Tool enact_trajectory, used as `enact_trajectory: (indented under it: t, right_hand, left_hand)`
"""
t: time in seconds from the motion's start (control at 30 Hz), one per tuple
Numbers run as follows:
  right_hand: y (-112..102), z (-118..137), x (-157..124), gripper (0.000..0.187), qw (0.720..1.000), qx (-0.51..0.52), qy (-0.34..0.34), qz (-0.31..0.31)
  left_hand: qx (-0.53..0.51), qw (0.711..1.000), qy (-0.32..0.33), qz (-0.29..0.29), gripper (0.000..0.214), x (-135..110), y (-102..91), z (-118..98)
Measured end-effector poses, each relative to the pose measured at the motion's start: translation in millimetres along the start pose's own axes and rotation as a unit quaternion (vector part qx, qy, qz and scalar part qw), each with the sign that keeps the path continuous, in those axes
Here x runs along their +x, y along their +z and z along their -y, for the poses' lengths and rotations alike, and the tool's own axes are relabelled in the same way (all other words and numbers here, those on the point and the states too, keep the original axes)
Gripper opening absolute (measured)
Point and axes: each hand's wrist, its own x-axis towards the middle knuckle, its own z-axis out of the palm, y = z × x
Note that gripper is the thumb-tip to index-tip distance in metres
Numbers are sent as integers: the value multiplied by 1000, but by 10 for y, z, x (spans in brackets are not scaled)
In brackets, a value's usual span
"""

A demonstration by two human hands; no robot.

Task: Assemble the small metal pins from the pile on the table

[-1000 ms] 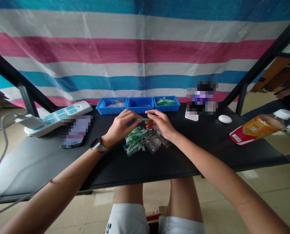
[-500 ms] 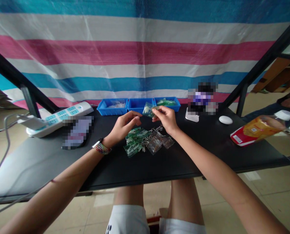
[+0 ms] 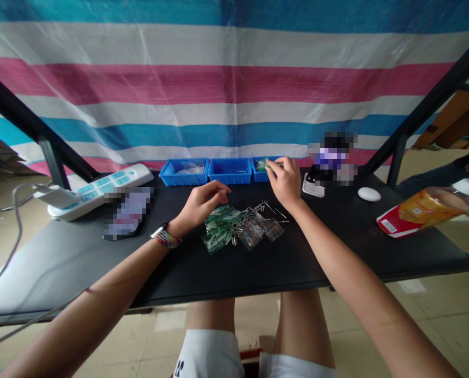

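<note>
My right hand (image 3: pixel 286 181) is over the right blue bin (image 3: pixel 259 177), its fingers loosely apart and partly hiding the green packets (image 3: pixel 262 165) inside. I see no packet between its fingertips. My left hand (image 3: pixel 203 203) hovers half curled at the back left of a pile, thumb and fingers apart, holding nothing. In that pile lie small green plastic packets (image 3: pixel 217 239), loose thin metal rods (image 3: pixel 247 219) and clear packets (image 3: pixel 251 234) with small parts. The middle blue bin (image 3: pixel 229 177) has a thin rod in it; the left blue bin (image 3: pixel 184 179) holds clear packets.
A white power strip (image 3: pixel 100 190) with a plugged-in cable and a blurred phone-like object (image 3: pixel 129 212) are at left. To the right are a white charger-like block (image 3: pixel 313 188), a white oval object (image 3: pixel 369 194) and a drink bottle (image 3: pixel 423 210) lying tilted. A striped tarp (image 3: pixel 234 84) hangs behind.
My right hand has carried the green packet from beside my left hand to the right bin, where the packet is no longer distinct. My left hand has barely moved.
</note>
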Motion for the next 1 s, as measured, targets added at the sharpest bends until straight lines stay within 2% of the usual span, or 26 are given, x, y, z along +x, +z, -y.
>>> enact_trajectory:
  t: [0.17, 0.37, 0.47, 0.57, 0.67, 0.73, 0.9, 1.0]
  right_hand:
    - [15, -187, 75, 39, 999, -9, 19, -27]
    - [13, -96, 39, 49, 997, -54, 1, 52]
    - [2, -22, 18, 52, 996, -69, 13, 61]
    - [38, -30, -2, 53, 996, -71, 27, 47]
    - [82, -63, -19, 55, 998, -55, 20, 20]
    - [85, -51, -25, 54, 999, -50, 13, 9]
    - [31, 111, -40, 47, 999, -22, -23, 9]
    - [15, 206, -61, 43, 999, 6, -48, 20]
  left_hand:
    - [1, 1000, 4, 0, 36, 10, -2, -19]
    - [11, 1000, 1, -2, 33, 8, 0, -10]
    - [15, 1000, -3, 1, 30, 16, -17, 0]
    - [45, 997, 6, 64, 27, 43, -58, 16]
    - [118, 981, 33, 150, 29, 72, -118, 41]
    - [153, 970, 47, 185, 33, 80, -162, 57]
    - [177, 951, 45, 248, 57, 64, -252, 93]
    - [181, 951, 54, 245, 52, 62, -266, 131]
